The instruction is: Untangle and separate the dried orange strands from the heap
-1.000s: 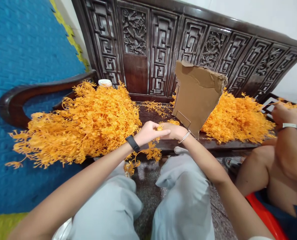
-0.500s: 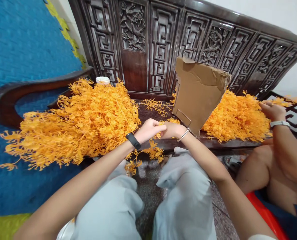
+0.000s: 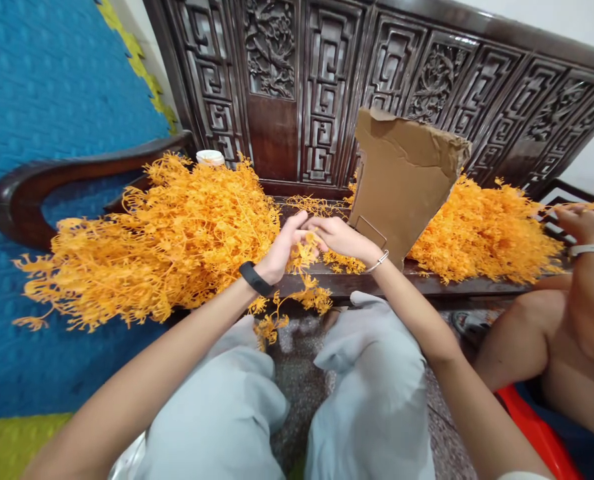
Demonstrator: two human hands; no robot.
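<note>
My left hand [image 3: 281, 252], with a black band on the wrist, meets my right hand [image 3: 341, 239] above the bench edge. The fingers of both are bent round an orange artificial plant sprig [image 3: 304, 259], partly hidden between them. Its lower sprays [image 3: 275, 325] hang down over the gap between my knees. A silvery bracelet [image 3: 378, 261] circles my right wrist. Left of my hands lies a large heap of orange artificial sprigs [image 3: 191, 240]. Loose orange pieces [image 3: 347, 261] rest on the bench under my right hand.
A cardboard sheet [image 3: 404, 177] stands upright on the dark wooden bench [image 3: 431, 285], by a thin wire frame [image 3: 371, 230]. Behind it lies a second orange heap [image 3: 487, 233]. A co-worker's hand [image 3: 587, 223] holds an orange sprig at right. A white round container [image 3: 210, 157] stands behind the left heap.
My left hand has turned, its thumb now raised. My right hand has lifted, its fingers now reaching over toward the left. The co-worker's hand has shifted right in view.
</note>
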